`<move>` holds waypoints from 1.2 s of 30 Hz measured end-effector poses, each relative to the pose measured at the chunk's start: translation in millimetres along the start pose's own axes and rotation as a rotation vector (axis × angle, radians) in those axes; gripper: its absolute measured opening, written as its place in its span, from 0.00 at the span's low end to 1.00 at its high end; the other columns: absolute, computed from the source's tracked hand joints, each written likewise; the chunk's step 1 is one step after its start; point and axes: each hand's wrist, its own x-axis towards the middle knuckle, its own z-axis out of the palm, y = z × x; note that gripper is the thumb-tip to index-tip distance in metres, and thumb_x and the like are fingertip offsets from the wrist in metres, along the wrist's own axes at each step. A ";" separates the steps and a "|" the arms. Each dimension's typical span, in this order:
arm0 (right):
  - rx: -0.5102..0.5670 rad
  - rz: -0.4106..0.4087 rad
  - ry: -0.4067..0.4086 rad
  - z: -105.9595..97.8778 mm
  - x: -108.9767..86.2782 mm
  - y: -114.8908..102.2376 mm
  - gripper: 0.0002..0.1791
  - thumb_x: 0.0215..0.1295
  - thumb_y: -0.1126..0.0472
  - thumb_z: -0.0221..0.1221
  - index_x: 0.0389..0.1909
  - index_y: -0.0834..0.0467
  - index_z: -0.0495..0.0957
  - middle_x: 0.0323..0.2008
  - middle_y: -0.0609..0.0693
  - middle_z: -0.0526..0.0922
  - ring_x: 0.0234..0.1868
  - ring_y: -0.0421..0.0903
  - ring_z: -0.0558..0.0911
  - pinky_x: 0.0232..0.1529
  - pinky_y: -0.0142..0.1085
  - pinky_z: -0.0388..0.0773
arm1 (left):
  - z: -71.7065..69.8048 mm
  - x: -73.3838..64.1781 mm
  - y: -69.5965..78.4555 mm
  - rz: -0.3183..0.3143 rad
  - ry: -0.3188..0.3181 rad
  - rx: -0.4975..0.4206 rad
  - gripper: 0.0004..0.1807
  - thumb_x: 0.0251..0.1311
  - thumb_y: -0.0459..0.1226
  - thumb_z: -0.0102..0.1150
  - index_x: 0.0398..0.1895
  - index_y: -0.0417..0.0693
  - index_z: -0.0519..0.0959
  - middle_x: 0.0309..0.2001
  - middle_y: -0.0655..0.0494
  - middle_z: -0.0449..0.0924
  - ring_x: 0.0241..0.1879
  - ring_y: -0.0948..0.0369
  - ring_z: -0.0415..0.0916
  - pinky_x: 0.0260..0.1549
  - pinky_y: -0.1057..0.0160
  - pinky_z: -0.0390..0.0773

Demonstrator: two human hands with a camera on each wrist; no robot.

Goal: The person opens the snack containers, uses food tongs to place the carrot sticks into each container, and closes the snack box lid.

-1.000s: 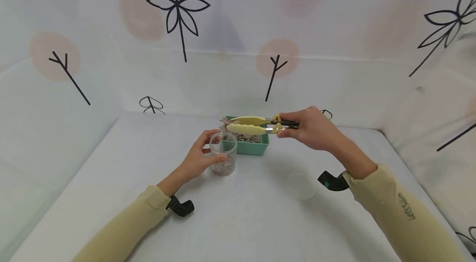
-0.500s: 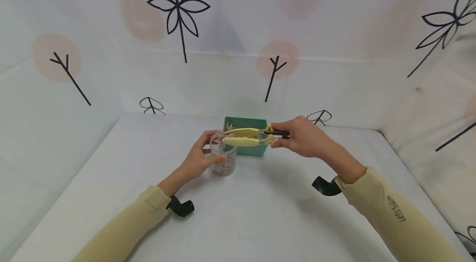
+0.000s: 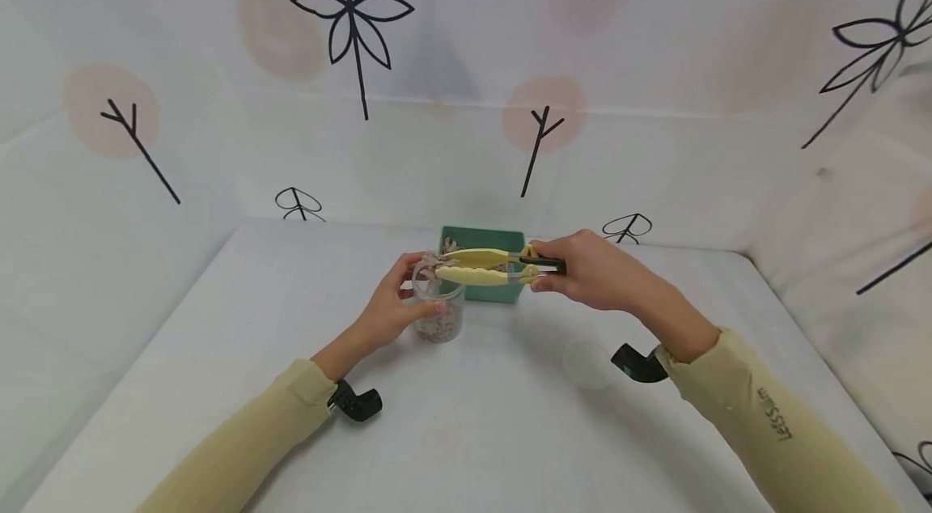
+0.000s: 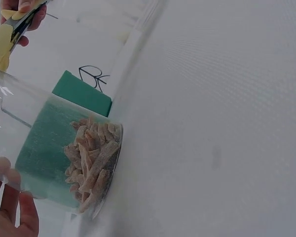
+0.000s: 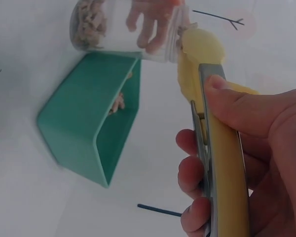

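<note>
On my feed the right hand [image 3: 597,270] has its fingers and thumb wrapped around the yellow tongs [image 3: 473,277], held nearly level. Their tips lie at the mouth of the clear jar [image 3: 441,324], with some brownish pieces at the ends; I cannot tell how firmly the tips pinch them. The left hand [image 3: 393,308] curls around the jar, thumb on the near side and fingers on the far side, and the jar stands upright on the white table [image 3: 473,432]. Through its wall I see a heap of brown strips [image 4: 91,163] at the bottom. Just behind the jar sits the green bin [image 3: 498,293], partly hidden by the tongs, with more pieces inside. Nearer me, to the right, a pale clear disc [image 3: 590,365] lies flat on the table. Farther out, a patterned cloth [image 3: 437,165] rises behind everything
</note>
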 end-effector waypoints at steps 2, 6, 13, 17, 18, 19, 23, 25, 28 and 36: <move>0.017 0.007 -0.012 -0.7 0.0 0.6 0.32 0.64 0.55 0.67 0.65 0.67 0.73 0.38 0.47 0.84 0.28 0.39 0.74 0.29 0.35 0.73 | -0.3 3.2 -6.1 -0.002 -0.003 0.011 0.38 0.58 0.28 0.68 0.71 0.39 0.61 0.61 0.41 0.69 0.61 0.46 0.65 0.58 0.42 0.66; 0.063 0.022 -0.027 -2.1 -0.6 2.6 0.32 0.64 0.55 0.68 0.65 0.67 0.73 0.40 0.47 0.84 0.30 0.39 0.76 0.31 0.35 0.74 | -0.6 10.4 -23.3 0.005 -0.005 0.020 0.40 0.57 0.28 0.69 0.72 0.40 0.60 0.62 0.38 0.68 0.61 0.44 0.64 0.58 0.41 0.65; 0.093 0.015 0.022 -3.8 -1.2 9.9 0.32 0.63 0.54 0.69 0.63 0.65 0.75 0.40 0.48 0.84 0.30 0.41 0.76 0.31 0.36 0.74 | 1.0 12.7 -31.4 0.014 0.000 0.012 0.40 0.57 0.32 0.71 0.72 0.50 0.62 0.65 0.42 0.68 0.63 0.46 0.63 0.58 0.42 0.65; 0.117 0.072 0.084 -2.3 0.5 22.6 0.29 0.63 0.54 0.68 0.62 0.64 0.76 0.41 0.49 0.84 0.32 0.44 0.76 0.32 0.37 0.74 | 1.7 12.7 -30.6 0.026 -0.006 0.016 0.39 0.57 0.34 0.71 0.70 0.53 0.63 0.63 0.44 0.69 0.62 0.48 0.64 0.57 0.43 0.65; 0.118 0.097 0.095 -1.7 1.2 26.2 0.29 0.64 0.55 0.68 0.62 0.63 0.76 0.40 0.50 0.84 0.32 0.45 0.75 0.31 0.38 0.73 | 1.7 12.7 -30.4 0.031 -0.007 0.021 0.38 0.57 0.34 0.71 0.70 0.53 0.64 0.63 0.44 0.70 0.62 0.47 0.64 0.57 0.43 0.66; 0.118 0.116 0.104 -1.0 2.2 29.3 0.28 0.64 0.55 0.68 0.61 0.62 0.75 0.41 0.50 0.84 0.33 0.45 0.76 0.32 0.38 0.74 | 1.5 12.8 -30.4 0.036 -0.010 0.029 0.38 0.57 0.35 0.72 0.69 0.53 0.64 0.63 0.44 0.70 0.61 0.47 0.65 0.57 0.43 0.66; 0.078 0.196 0.118 3.6 6.9 39.3 0.29 0.64 0.53 0.68 0.61 0.62 0.73 0.43 0.53 0.84 0.35 0.47 0.78 0.36 0.41 0.76 | 0.0 13.6 -30.6 0.056 -0.014 0.063 0.38 0.56 0.35 0.72 0.69 0.52 0.64 0.61 0.43 0.71 0.60 0.46 0.66 0.56 0.42 0.67; 0.039 0.226 0.110 6.7 10.4 43.3 0.30 0.64 0.52 0.68 0.61 0.62 0.73 0.44 0.53 0.84 0.36 0.47 0.79 0.37 0.41 0.76 | -1.0 13.8 -30.3 0.058 -0.020 0.078 0.38 0.57 0.35 0.72 0.69 0.52 0.63 0.61 0.43 0.70 0.60 0.46 0.66 0.56 0.43 0.67; -0.036 0.255 0.065 10.7 17.6 48.1 0.32 0.63 0.49 0.67 0.63 0.61 0.72 0.41 0.52 0.84 0.33 0.46 0.79 0.33 0.41 0.76 | -2.4 13.1 -30.1 0.061 -0.027 0.078 0.38 0.58 0.35 0.71 0.69 0.51 0.62 0.62 0.42 0.70 0.60 0.47 0.65 0.56 0.43 0.67; -0.248 0.242 -0.085 4.8 39.0 44.4 0.38 0.61 0.45 0.68 0.67 0.60 0.72 0.53 0.57 0.83 0.46 0.54 0.81 0.36 0.47 0.79 | -2.7 1.0 7.6 0.039 -0.038 0.074 0.37 0.60 0.30 0.68 0.69 0.35 0.60 0.62 0.31 0.67 0.61 0.40 0.64 0.57 0.42 0.67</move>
